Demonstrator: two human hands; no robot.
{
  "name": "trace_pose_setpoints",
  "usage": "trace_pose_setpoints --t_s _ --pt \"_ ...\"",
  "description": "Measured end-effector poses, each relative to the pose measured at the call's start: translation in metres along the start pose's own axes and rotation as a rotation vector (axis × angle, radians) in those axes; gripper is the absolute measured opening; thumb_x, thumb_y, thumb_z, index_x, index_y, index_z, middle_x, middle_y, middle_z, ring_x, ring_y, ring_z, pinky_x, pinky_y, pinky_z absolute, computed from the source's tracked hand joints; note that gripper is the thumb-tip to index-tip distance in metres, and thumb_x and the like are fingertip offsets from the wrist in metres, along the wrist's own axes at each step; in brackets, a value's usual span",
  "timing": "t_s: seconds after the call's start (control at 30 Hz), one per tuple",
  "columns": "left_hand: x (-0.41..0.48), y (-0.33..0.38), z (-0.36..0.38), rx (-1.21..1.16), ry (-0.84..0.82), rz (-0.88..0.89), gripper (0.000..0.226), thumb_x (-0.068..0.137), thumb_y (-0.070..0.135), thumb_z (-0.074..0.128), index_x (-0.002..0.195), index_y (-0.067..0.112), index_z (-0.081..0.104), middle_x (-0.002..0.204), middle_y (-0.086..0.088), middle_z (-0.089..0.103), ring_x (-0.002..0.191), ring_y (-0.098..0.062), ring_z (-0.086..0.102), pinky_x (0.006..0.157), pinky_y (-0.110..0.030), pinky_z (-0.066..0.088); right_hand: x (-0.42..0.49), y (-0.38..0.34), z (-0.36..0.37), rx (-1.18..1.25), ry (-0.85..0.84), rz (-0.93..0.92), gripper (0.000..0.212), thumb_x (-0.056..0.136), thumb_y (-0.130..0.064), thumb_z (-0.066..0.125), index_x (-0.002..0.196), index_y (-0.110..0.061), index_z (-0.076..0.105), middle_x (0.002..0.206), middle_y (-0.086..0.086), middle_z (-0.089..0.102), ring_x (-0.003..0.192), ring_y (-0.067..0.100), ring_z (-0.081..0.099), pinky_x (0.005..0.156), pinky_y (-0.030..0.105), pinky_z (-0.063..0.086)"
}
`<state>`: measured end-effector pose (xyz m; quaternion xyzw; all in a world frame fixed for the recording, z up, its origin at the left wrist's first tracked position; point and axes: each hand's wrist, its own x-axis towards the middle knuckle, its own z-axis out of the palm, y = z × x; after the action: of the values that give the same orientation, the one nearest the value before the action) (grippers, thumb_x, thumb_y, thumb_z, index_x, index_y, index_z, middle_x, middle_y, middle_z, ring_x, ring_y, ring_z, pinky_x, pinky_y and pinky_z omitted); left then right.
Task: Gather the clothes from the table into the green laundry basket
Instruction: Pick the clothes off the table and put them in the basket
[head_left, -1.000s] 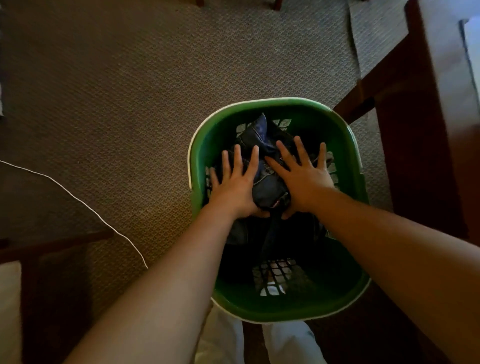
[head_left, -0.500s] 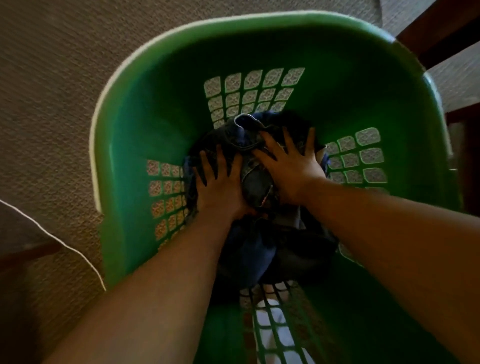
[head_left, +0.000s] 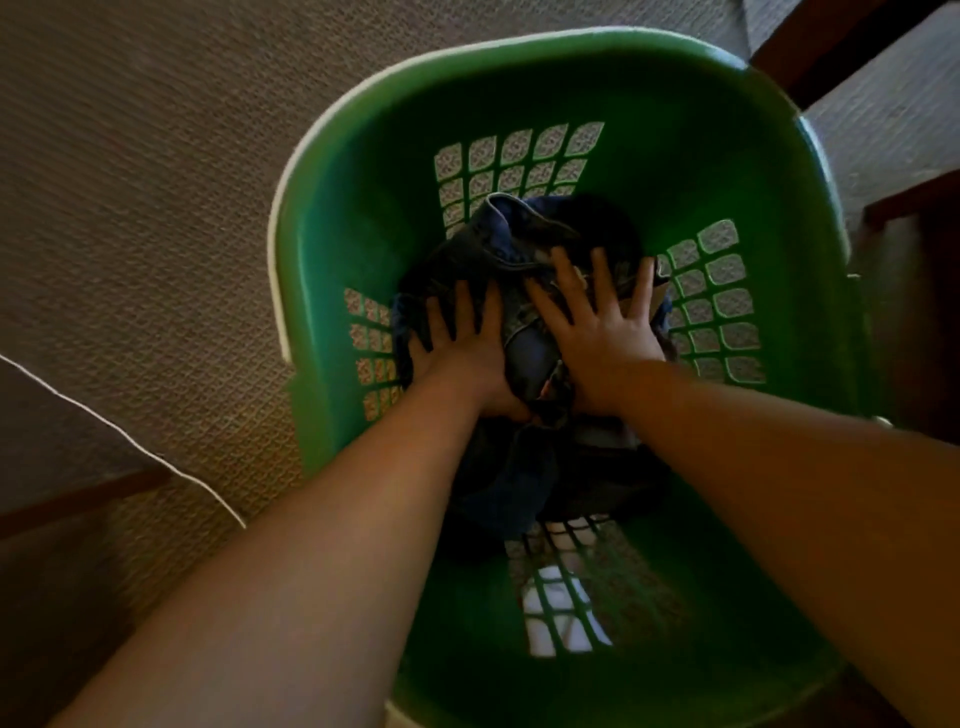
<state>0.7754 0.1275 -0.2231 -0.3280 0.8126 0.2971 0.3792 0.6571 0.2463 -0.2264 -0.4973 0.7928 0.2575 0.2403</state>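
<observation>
Both hands press flat on the dark clothes (head_left: 524, 358) at the bottom of the green basket (head_left: 727, 171) — the left hand (head_left: 460, 353) and the right hand (head_left: 597, 325) side by side, fingers spread wide, gripping nothing. The basket stands on carpet (head_left: 156, 182).

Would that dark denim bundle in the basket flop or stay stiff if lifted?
Likely floppy: the denim bundle lies crumpled in folds. It probably squashes, since the left hand and right hand press flat on it. Thick seams suggest weight.
</observation>
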Motion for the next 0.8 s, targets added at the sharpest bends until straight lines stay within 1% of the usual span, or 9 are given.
trace_pose_setpoints --t_s 0.07,0.1,0.13,0.2,0.3,0.43,0.53,0.67,0.8 --pt "-0.025 0.007 -0.002 0.008 -0.063 -0.044 0.168 0.054 0.064 0.093 0.154 0.028 -0.036 0.165 -0.004 -0.037 0.155 -0.041 -0.023 0.123 -0.067 0.001 -0.035 -0.006 0.002 0.039 -0.048 0.023 0.161 0.056 -0.089 0.069 0.148 -0.019 -0.042 0.157 0.016 -0.044 0.145 0.048 -0.034 0.108 0.081 -0.011" --pt "-0.038 0.009 0.002 0.015 -0.105 -0.064 0.169 0.054 0.062 0.094 0.154 0.025 -0.037 0.165 -0.004 -0.038 0.154 -0.042 -0.023 0.123 -0.067 0.003 -0.054 -0.01 0.007 0.061 -0.078 0.023 0.166 0.049 -0.094 0.067 0.147 -0.017 -0.043 0.156 0.016 -0.045 0.145 0.046 -0.036 0.109 0.081 -0.012" --pt "-0.05 0.008 0.008 0.032 -0.149 -0.082 0.169 0.056 0.06 0.095 0.153 0.024 -0.038 0.164 -0.005 -0.04 0.153 -0.045 -0.024 0.123 -0.067 0.004 -0.073 -0.014 0.016 0.08 -0.104 0.018 0.166 0.048 -0.094 0.066 0.146 -0.017 -0.044 0.156 0.014 -0.047 0.145 0.046 -0.036 0.11 0.08 -0.011" --pt "-0.07 0.005 0.027 0.082 -0.196 -0.099 0.166 0.061 0.059 0.093 0.151 0.025 -0.041 0.161 -0.007 -0.044 0.149 -0.053 -0.027 0.121 -0.068 0.003 -0.104 -0.02 0.038 0.126 -0.141 0.007 0.155 0.063 -0.086 0.068 0.144 -0.02 -0.047 0.156 0.009 -0.048 0.146 0.048 -0.032 0.114 0.077 -0.005" --pt "-0.078 -0.001 0.058 0.087 -0.094 -0.062 0.156 0.072 0.053 0.09 0.15 0.025 -0.042 0.16 -0.013 -0.043 0.144 -0.064 -0.023 0.12 -0.07 0.001 -0.111 -0.023 0.061 0.228 -0.153 0.002 0.141 0.077 -0.076 0.066 0.144 -0.025 -0.047 0.158 0.003 -0.045 0.146 0.05 -0.03 0.119 0.071 -0.002" --pt "-0.061 0.0 0.09 0.044 0.074 -0.08 0.138 0.091 0.029 0.078 0.144 0.028 -0.049 0.162 -0.017 -0.04 0.145 -0.067 -0.017 0.12 -0.07 0.003 -0.092 -0.022 0.07 0.291 -0.189 -0.003 0.13 0.087 -0.061 0.067 0.144 -0.031 -0.046 0.157 -0.002 -0.046 0.147 0.05 -0.029 0.118 0.07 -0.003" --pt "-0.045 0.002 0.101 0.02 0.065 -0.108 0.13 0.094 0.019 0.073 0.146 0.029 -0.046 0.162 -0.013 -0.04 0.146 -0.066 -0.015 0.122 -0.069 0.007 -0.085 -0.019 0.075 0.294 -0.215 -0.012 0.126 0.09 -0.052 0.07 0.149 -0.033 -0.04 0.16 -0.005 -0.042 0.148 0.049 -0.026 0.118 0.069 -0.002" --pt "-0.037 -0.005 0.094 0.026 -0.034 -0.094 0.138 0.09 0.024 0.081 0.149 0.033 -0.043 0.161 -0.008 -0.042 0.146 -0.065 -0.016 0.122 -0.069 0.01 -0.079 -0.015 0.066 0.308 -0.255 -0.036 0.126 0.089 -0.047 0.074 0.153 -0.034 -0.033 0.164 -0.007 -0.034 0.15 0.048 -0.022 0.119 0.069 0.002" --pt "-0.046 -0.004 0.067 0.027 -0.173 -0.07 0.153 0.075 0.044 0.091 0.15 0.031 -0.042 0.162 -0.009 -0.042 0.149 -0.06 -0.015 0.121 -0.07 0.016 -0.085 -0.012 0.042 0.321 -0.338 -0.027 0.122 0.089 -0.044 0.075 0.156 -0.034 -0.027 0.164 -0.008 -0.033 0.15 0.046 -0.024 0.117 0.072 0.001"
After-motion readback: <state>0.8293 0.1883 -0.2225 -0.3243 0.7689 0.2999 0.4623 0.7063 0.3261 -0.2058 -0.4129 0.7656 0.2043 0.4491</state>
